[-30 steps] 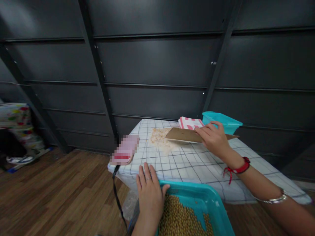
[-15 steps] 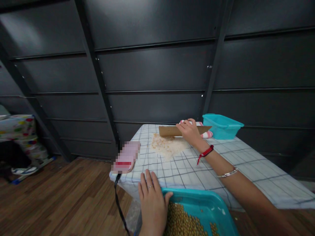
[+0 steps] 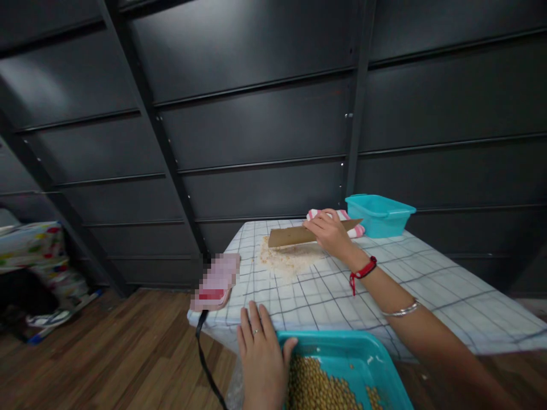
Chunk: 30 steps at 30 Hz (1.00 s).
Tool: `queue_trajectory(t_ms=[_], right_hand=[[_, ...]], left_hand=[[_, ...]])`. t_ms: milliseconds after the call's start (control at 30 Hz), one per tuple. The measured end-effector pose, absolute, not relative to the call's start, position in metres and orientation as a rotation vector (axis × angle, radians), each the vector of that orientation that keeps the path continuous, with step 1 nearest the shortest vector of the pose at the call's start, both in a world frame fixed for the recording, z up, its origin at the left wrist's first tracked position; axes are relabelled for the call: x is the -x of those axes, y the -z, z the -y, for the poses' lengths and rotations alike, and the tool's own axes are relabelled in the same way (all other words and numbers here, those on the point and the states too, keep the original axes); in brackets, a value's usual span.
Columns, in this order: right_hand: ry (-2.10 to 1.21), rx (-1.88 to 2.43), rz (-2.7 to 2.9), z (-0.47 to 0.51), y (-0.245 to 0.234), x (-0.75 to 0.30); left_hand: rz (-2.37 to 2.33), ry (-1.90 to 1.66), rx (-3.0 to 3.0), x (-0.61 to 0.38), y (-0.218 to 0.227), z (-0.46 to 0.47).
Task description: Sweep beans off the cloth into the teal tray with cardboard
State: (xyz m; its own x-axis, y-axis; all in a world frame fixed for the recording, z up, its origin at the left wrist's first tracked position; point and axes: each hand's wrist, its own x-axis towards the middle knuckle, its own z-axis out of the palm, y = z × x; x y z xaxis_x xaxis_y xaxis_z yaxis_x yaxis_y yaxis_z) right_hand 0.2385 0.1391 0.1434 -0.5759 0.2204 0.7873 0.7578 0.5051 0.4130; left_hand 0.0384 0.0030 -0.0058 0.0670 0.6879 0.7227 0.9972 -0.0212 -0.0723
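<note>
Cardboard strip (image 3: 287,236): above the far-middle part of the bench, tilted, its left end over the crumbs; whether its lower edge touches them I cannot tell.
Right hand (image 3: 330,233): closed on the cardboard strip, fingers bent over its upper edge near the middle; the thumb's exact place is hard to make out.
Crumbs (image 3: 286,265): pale, fine scatter with yellowish bits, spread beneath and in front of the strip.
Striped cloth (image 3: 357,230): pink and white, behind the strip and partly hidden by it.
Turquoise basin (image 3: 384,221): upright at the far right, just beside the striped cloth.
Bench (image 3: 346,302): covered with a white checked tablecloth that hangs over the near edge.
Left hand (image 3: 262,359): flat, its fingers reaching forward and the thumb held apart, resting over the left rim of the turquoise tray.
Turquoise tray (image 3: 367,347): at the near edge of the bench; its support is out of sight.
Beans (image 3: 318,387): yellowish-brown, heaped inside the tray, with a few apart at right.
Pink phone-shaped item (image 3: 220,279): pixelated, at the left edge of the bench.
Black strap (image 3: 204,361): hanging below that item.
Wall (image 3: 256,128): dark panels behind everything.
Floor (image 3: 149,336): brown wood planks.
</note>
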Motion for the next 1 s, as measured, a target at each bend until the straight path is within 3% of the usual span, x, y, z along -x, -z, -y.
queue_trajectory(t_ms=[1000], right_hand=[[0.834,0.64,2.177,-0.127,-0.154,-0.256]], left_hand=[[1.628,0.72,1.786,-0.041,0.007,-0.005]])
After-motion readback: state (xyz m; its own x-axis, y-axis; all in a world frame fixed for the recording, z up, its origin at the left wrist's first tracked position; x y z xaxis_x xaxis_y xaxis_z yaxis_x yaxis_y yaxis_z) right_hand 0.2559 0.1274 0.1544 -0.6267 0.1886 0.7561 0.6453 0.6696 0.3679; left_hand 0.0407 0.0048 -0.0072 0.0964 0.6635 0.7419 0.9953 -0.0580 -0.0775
